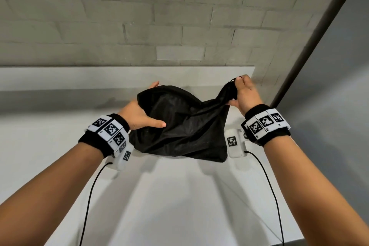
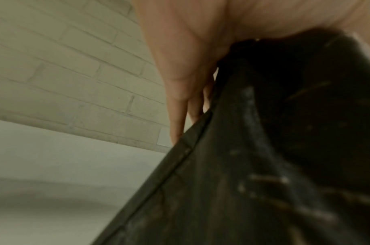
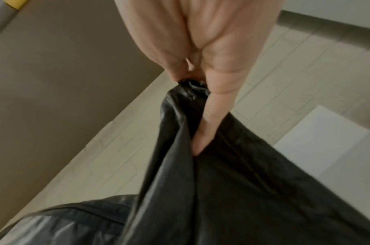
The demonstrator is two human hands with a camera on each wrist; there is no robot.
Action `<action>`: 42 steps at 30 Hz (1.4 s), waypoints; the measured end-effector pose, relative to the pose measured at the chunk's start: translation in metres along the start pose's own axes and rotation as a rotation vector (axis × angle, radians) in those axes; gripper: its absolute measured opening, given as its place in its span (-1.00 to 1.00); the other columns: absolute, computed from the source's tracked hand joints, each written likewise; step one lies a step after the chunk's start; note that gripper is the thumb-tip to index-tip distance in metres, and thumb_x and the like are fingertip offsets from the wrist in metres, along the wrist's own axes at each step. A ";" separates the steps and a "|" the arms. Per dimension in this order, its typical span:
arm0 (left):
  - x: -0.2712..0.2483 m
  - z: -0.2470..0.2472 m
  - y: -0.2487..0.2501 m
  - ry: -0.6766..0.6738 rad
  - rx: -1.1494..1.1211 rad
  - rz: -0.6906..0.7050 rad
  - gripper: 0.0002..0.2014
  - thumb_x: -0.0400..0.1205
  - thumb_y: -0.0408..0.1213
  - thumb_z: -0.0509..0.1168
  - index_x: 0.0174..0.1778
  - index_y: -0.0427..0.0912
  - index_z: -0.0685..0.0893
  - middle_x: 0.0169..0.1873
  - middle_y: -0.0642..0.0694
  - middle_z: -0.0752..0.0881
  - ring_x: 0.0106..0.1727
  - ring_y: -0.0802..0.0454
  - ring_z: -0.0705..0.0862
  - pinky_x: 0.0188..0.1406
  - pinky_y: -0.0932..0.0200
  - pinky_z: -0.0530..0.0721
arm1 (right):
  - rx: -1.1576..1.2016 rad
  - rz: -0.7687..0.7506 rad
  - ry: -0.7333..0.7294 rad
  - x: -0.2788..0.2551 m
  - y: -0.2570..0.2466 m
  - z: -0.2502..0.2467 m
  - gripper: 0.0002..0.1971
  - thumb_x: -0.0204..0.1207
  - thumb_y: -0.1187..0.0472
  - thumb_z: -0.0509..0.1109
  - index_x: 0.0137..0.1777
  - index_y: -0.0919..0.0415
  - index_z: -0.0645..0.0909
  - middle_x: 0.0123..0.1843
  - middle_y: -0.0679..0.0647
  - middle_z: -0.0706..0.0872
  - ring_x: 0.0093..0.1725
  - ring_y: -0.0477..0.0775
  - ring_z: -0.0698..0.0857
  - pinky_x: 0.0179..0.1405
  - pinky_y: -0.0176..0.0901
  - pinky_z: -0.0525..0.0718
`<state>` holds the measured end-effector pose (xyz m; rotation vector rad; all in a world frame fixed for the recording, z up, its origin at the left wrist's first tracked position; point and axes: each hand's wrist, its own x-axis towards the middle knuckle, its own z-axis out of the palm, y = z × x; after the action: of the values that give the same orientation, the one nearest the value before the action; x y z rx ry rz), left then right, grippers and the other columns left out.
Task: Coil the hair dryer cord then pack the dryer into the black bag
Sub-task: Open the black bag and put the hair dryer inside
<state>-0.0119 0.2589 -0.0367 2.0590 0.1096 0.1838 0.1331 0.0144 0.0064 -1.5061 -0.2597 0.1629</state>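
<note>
The black bag (image 1: 179, 124) hangs in the air above the white table (image 1: 179, 201), stretched between both hands. My left hand (image 1: 139, 115) grips its rounded left side, thumb across the front and fingers behind the fabric (image 2: 264, 157). My right hand (image 1: 244, 92) is raised higher and pinches the bunched top right end of the bag (image 3: 222, 182); the fingers (image 3: 217, 102) curl round the gathered cloth. The bag's left part bulges. No hair dryer or cord shows in any view; what is inside the bag is hidden.
A pale brick wall (image 1: 159, 16) rises just behind the table's raised back ledge (image 1: 119, 76). A dark slanted post (image 1: 319, 36) runs along the right side. Thin black cables (image 1: 89, 201) trail from both wrist units down over the table.
</note>
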 end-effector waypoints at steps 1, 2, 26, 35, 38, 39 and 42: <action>0.001 0.003 0.000 0.026 -0.015 -0.027 0.07 -0.03 -0.12 0.70 0.41 0.27 0.33 0.26 0.23 0.56 0.34 0.28 0.53 0.42 0.29 0.40 | -0.007 -0.023 -0.019 0.001 0.001 0.002 -0.73 0.65 0.25 0.08 -0.32 0.10 0.32 -0.30 0.02 0.41 -0.28 -0.05 0.50 -0.36 -0.03 0.77; 0.002 0.006 -0.001 0.051 -0.024 -0.062 -0.04 -0.15 -0.01 0.67 0.23 0.29 0.47 0.17 0.19 0.63 0.31 0.16 0.58 0.42 0.16 0.45 | -0.006 -0.035 -0.030 0.003 0.004 0.003 -0.74 0.63 0.27 0.14 -0.31 0.08 0.33 -0.29 0.01 0.44 -0.26 -0.06 0.53 -0.35 -0.12 0.76; 0.041 -0.008 -0.011 0.125 -0.208 -0.243 -0.63 0.33 -0.47 0.54 -0.19 0.08 0.60 -0.20 0.14 0.69 -0.13 0.23 0.65 0.03 0.27 0.59 | -0.437 0.340 -0.414 0.038 0.069 0.001 -0.73 0.48 0.53 0.27 0.12 0.30 0.62 -0.19 0.05 0.63 -0.23 -0.06 0.59 -0.22 -0.33 0.59; 0.090 -0.053 -0.043 0.299 -0.111 -0.423 -0.81 0.58 -0.32 0.33 0.07 -0.30 0.61 -0.29 -0.18 0.66 -0.41 -0.03 0.63 -0.70 0.35 0.63 | -0.511 0.177 -0.230 0.086 0.078 -0.008 -0.50 0.35 0.69 0.20 0.19 0.24 0.63 0.12 0.20 0.63 -0.01 0.13 0.63 -0.21 -0.37 0.62; 0.109 -0.051 -0.050 0.318 -0.127 -0.428 -0.73 0.58 -0.34 0.33 0.14 -0.41 0.64 -0.21 -0.20 0.67 -0.36 -0.03 0.61 -0.68 0.37 0.63 | -0.617 0.142 -0.256 0.103 0.080 -0.007 -0.48 0.35 0.67 0.21 0.24 0.26 0.61 0.25 0.25 0.63 0.01 0.12 0.63 -0.30 -0.54 0.62; 0.116 -0.052 -0.052 0.319 -0.147 -0.434 -0.72 0.58 -0.35 0.32 0.16 -0.42 0.63 -0.26 -0.16 0.67 -0.37 -0.02 0.62 -0.68 0.36 0.64 | -0.661 0.125 -0.278 0.110 0.080 -0.007 -0.48 0.34 0.66 0.22 0.26 0.26 0.59 0.31 0.25 0.61 0.04 0.11 0.61 -0.34 -0.65 0.57; 0.135 -0.053 -0.059 0.316 -0.204 -0.464 -0.77 0.59 -0.38 0.31 0.12 -0.41 0.64 -0.37 -0.10 0.64 -0.55 0.10 0.69 -0.68 0.34 0.65 | -0.808 0.098 -0.372 0.125 0.079 -0.007 -0.43 0.35 0.64 0.23 0.35 0.24 0.51 0.42 0.23 0.53 0.11 0.06 0.55 -0.17 -0.64 0.53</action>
<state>0.1113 0.3542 -0.0526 1.7355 0.7249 0.2196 0.2598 0.0457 -0.0637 -2.2905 -0.5973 0.4570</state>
